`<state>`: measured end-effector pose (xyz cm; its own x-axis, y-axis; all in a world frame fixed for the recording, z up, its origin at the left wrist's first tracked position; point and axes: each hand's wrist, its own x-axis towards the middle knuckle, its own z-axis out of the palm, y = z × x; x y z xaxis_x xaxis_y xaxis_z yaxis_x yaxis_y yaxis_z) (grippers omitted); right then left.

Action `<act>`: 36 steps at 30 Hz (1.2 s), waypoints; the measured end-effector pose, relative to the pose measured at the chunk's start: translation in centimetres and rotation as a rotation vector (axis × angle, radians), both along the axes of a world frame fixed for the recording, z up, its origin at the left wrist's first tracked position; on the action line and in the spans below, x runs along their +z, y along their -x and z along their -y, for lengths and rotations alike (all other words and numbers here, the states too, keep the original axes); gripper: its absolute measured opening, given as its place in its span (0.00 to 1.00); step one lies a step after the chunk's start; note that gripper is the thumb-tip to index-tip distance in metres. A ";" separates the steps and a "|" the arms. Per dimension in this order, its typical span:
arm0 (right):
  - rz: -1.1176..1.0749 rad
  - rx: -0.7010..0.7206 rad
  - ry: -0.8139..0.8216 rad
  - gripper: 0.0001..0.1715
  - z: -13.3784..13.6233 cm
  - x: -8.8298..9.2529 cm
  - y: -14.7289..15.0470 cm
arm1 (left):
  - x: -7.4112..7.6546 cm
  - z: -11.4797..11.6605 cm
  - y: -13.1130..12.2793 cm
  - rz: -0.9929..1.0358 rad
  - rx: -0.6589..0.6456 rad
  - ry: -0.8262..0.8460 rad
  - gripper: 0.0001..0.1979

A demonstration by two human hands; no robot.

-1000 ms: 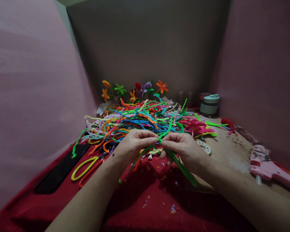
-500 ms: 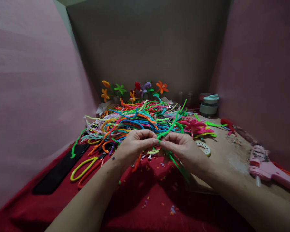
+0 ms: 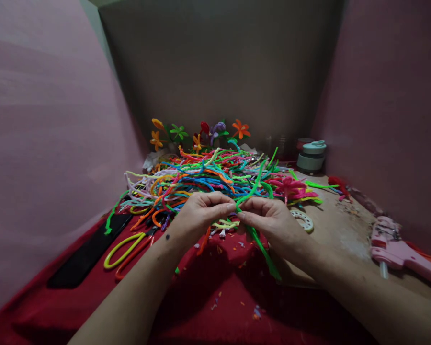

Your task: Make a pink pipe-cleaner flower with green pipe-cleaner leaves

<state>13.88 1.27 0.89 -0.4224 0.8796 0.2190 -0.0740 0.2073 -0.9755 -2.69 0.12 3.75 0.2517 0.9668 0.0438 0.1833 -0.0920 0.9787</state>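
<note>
A bright green pipe cleaner [image 3: 262, 250] runs between my two hands, one end pointing up and away, the other hanging toward me below my right hand. My left hand [image 3: 205, 211] pinches it with thumb and forefinger from the left. From the right, my right hand [image 3: 267, 218] pinches it close beside, the fingertips almost meeting. Whether it is one bent stem or several together I cannot tell. Just beyond my hands lies a big heap of multicoloured pipe cleaners [image 3: 201, 182]. A pink pipe-cleaner flower [image 3: 287, 187] rests at its right side.
Scissors [image 3: 124, 251] with yellow and red handles and a black flat slab [image 3: 88, 254] lie left. On the right are a white ring [image 3: 303, 220], a pink glue gun [image 3: 391, 249] and a lidded jar [image 3: 311, 158]. Finished flowers [image 3: 240, 128] stand behind the heap. Scraps dot the red cloth [image 3: 201, 311].
The green pipe cleaner's lower end has swung slightly toward me. Both hands stay almost in place, with small shifts of the fingertips.
</note>
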 end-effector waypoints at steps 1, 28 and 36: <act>0.008 -0.009 -0.005 0.08 0.0 0.0 0.0 | 0.0 0.0 0.0 -0.003 -0.004 -0.023 0.10; 0.238 0.035 0.095 0.06 -0.6 0.2 -0.4 | 0.4 0.2 -0.6 0.040 0.111 0.085 0.06; 0.275 -0.269 -0.561 0.08 0.0 0.1 -0.4 | 0.8 0.3 -0.2 -0.133 0.050 0.030 0.06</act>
<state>14.31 1.27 0.98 -0.3101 0.7468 0.5884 0.2866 0.6635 -0.6911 -2.52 -0.15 4.59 0.2053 0.9786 -0.0155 0.3152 -0.0511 0.9476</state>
